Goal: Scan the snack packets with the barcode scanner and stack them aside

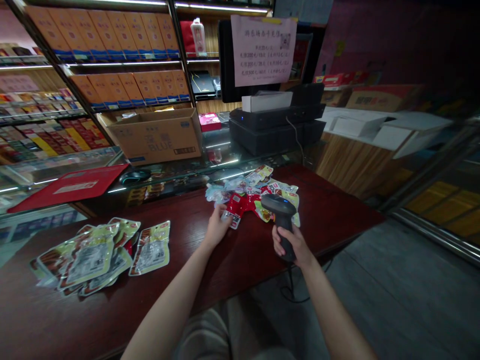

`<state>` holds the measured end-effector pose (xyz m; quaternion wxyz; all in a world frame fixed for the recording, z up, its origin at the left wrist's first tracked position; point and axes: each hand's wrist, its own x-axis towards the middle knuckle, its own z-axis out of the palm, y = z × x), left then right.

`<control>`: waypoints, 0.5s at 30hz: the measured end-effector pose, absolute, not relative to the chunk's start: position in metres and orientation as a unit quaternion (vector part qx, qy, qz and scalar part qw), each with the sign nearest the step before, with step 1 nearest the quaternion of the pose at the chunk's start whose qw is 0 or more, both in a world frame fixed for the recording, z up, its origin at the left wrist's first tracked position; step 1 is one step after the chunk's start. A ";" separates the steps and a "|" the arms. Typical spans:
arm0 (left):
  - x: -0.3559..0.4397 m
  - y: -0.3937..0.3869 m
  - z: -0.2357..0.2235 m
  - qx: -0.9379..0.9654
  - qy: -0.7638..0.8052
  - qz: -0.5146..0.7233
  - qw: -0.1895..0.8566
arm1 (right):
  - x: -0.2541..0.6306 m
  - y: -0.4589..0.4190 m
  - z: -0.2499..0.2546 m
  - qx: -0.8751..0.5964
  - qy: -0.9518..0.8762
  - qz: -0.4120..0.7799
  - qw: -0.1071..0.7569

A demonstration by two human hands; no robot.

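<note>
Right hand grips a black scanner; left of the scanner, the left hand pinches a red packet; farther left of the scanner, green-edged pouches lie piled on the counter.

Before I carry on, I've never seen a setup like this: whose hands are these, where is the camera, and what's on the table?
There is no machine arm here, just a person's two bare hands. The single picture comes from a camera worn on the head, looking forward and down. The right hand grips a dark handheld barcode scanner. The left hand has its fingers on a red pouch; whether it grips is hard to tell. On the dark red table, mixed packets lie around that pouch, and a heap of green-and-brown pouches lies to the left.
</note>
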<state>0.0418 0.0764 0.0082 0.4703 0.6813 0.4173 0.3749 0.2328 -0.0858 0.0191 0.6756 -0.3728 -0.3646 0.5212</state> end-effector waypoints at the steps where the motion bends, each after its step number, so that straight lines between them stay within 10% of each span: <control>1: 0.041 0.077 0.008 0.662 0.412 0.389 0.490 | 0.232 -0.086 0.019 -0.374 -0.366 0.524 0.673; 15: 0.042 0.070 0.030 0.533 0.379 0.510 0.559 | 0.232 -0.088 0.018 -0.365 -0.368 0.530 0.671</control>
